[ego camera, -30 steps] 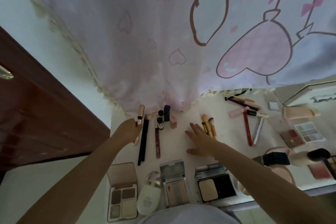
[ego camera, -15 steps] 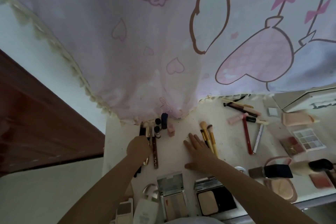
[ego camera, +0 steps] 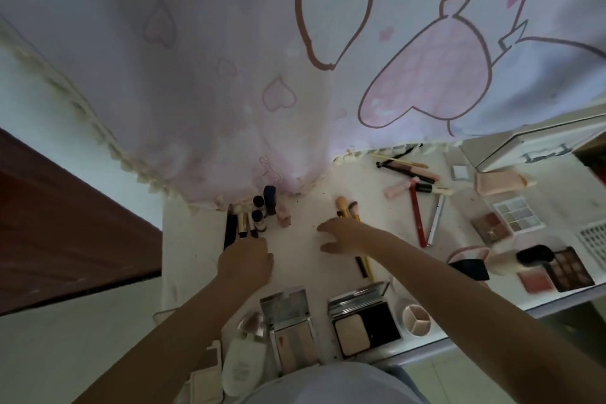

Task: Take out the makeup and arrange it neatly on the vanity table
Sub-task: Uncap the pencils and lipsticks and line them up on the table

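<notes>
The white vanity table (ego camera: 295, 259) carries a row of sticks at its back left: a black pencil (ego camera: 229, 229), a gold tube (ego camera: 242, 223) and a dark red pencil (ego camera: 252, 228). My left hand (ego camera: 244, 261) lies over their near ends with its fingers curled down; whether it grips one is hidden. Small bottles (ego camera: 257, 216) and a blue lipstick (ego camera: 269, 198) stand just behind. My right hand (ego camera: 344, 236) rests flat with fingers spread on two gold-handled brushes (ego camera: 344, 205), whose handles stick out below the wrist.
Open compacts (ego camera: 288, 328) (ego camera: 362, 321) and a white bottle (ego camera: 242, 361) line the front edge. Pencils, a red stick (ego camera: 416, 216), palettes (ego camera: 516, 216) (ego camera: 570, 267) and a pink pouch (ego camera: 469, 252) crowd the right side. A cartoon curtain (ego camera: 295, 75) hangs over the back.
My left hand has laid the gold tube down beside the black pencil and drawn back to the sticks' near ends. My right hand has stayed on the brushes.
</notes>
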### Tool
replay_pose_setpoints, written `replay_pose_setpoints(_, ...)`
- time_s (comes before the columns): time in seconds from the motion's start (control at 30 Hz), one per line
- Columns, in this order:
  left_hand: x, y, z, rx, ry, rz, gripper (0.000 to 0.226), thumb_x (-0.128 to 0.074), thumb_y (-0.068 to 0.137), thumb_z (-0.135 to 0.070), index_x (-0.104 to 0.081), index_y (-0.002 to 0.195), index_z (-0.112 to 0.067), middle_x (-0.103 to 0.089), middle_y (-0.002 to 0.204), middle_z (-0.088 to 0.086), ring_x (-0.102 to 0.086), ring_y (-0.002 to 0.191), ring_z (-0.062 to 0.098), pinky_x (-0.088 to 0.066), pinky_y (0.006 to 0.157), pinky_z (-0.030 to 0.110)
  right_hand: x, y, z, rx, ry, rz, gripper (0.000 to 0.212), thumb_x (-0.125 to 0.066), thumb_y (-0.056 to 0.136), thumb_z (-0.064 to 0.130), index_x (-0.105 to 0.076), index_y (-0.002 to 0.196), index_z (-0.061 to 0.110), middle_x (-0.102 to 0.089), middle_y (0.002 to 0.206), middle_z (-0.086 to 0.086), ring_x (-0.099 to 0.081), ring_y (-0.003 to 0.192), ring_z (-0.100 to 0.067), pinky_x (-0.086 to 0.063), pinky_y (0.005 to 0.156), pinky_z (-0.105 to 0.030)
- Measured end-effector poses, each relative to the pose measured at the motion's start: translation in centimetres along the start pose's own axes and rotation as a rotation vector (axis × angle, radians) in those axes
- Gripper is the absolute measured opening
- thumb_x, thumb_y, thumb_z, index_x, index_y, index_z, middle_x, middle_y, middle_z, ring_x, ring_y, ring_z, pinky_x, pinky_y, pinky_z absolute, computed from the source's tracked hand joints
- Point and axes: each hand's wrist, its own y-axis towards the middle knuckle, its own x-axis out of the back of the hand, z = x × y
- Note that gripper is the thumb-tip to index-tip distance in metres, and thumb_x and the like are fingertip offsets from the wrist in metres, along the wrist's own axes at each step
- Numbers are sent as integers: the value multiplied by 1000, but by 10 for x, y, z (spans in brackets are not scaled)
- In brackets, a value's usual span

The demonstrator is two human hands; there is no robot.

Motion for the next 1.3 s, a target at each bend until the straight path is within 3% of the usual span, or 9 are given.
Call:
replay_pose_setpoints(0.23,-2,31,-81,-316,-134,-62,33,-34,97,-29,-44,119,-6,-46,121,11,-45,110,24,-41,84,33,57,-26,-65,-130,33,-214,37,-49,92,29,-52,126,15,-60,123,-5,-53,114,-20,-40,93,-28)
replay_pose_setpoints(0.33,-18,55,-98,-257,-191,-47,44,-31,99,-28,-31,133,-2,-32,139,15,-33,127,26,-35,100,32,69,-34,-106,-289,24,-263,36,-49,92,29,-54,124,13,-59,124,-6,-53,115,-21,-39,96,-29)
replay_pose_setpoints(0.43,-38,71,-99,-142,-128,15,56,-23,100,-27,-3,144,3,-1,154,18,-3,143,27,-8,116,33,70,-42,-139,-427,19,-357,31,-46,93,25,-61,115,8,-60,121,-10,-53,114,-24,-40,93,-29)
replay_pose_setpoints(0.63,-61,86,-94,-158,-89,23,61,-19,100,-30,13,143,-1,22,152,15,20,141,26,12,114,35,58,-49,-172,-445,76,-565,27,-49,87,6,-65,109,5,-64,112,-17,-57,106,-31,-42,89,-33)
replay_pose_setpoints(0.83,-67,85,-86,-195,-46,-51,63,-19,99,-38,11,144,-5,17,154,13,14,143,24,12,115,33,55,-23,-176,-314,-35,-547,28,-47,90,12,-64,113,9,-60,114,-15,-52,107,-30,-43,89,-31)
replay_pose_setpoints(1.13,-69,83,-86,-201,-50,-84,63,-20,99,-37,9,144,-5,14,154,13,11,143,28,14,113,34,52,-1,-175,-345,-166,-461,29,-48,89,21,-62,112,11,-50,116,-16,-45,110,-33,-44,88,-37)
replay_pose_setpoints(1.2,-64,81,-86,-220,-60,-108,67,-34,96,-37,-5,144,-1,-1,154,18,-3,143,33,2,116,39,51,1,-176,-347,-200,-467,28,-46,91,25,-62,110,13,-50,114,-15,-45,108,-31,-44,85,-36)
replay_pose_setpoints(1.23,-62,80,-87,-235,-52,-136,69,-49,90,-37,-23,141,2,-20,150,23,-22,139,36,-16,114,43,51,1,-177,-350,-224,-467,28,-45,92,27,-62,109,13,-50,114,-14,-45,107,-30,-44,83,-36)
replay_pose_setpoints(1.3,-58,79,-89,-242,-19,-140,68,-73,71,-38,-54,123,2,-51,132,21,-52,120,33,-46,95,41,49,3,-178,-351,-283,-465,29,-42,94,29,-62,110,15,-50,113,-11,-45,105,-28,-44,81,-35)
